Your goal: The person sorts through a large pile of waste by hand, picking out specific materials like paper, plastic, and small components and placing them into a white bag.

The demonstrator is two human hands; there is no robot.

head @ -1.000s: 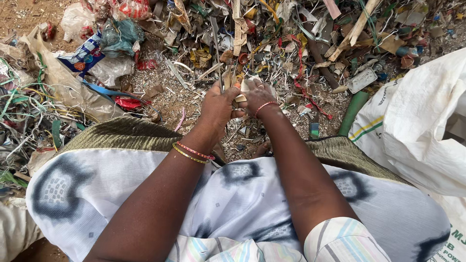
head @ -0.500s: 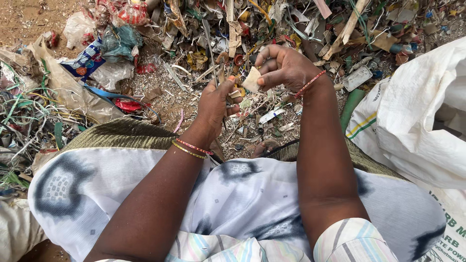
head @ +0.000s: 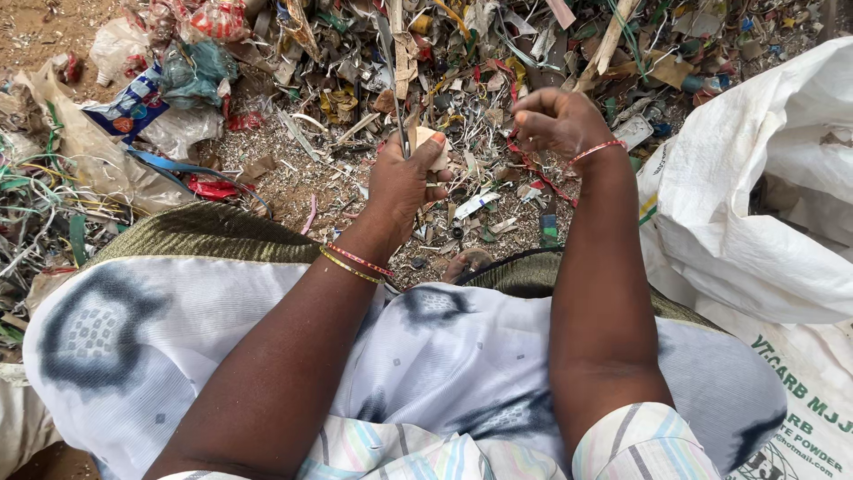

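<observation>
Left hand (head: 404, 182) clenched round pale scrap (head: 433, 142) and thin dark strip (head: 397, 107) rising above fist. Right hand (head: 558, 120) curled shut just beside, contents hidden. Scrap likely light, stiff, brittle; best pinched low, near fist. Waste heap (head: 293, 178) beneath.

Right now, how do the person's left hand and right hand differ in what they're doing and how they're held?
The left hand grips a pale scrap and a thin dark strip, while the right hand is curled with nothing clearly visible in it. The left hand sits lower and nearer the body; the right hand is raised farther out. Both wear thin bangles and hover above the littered ground.
</observation>
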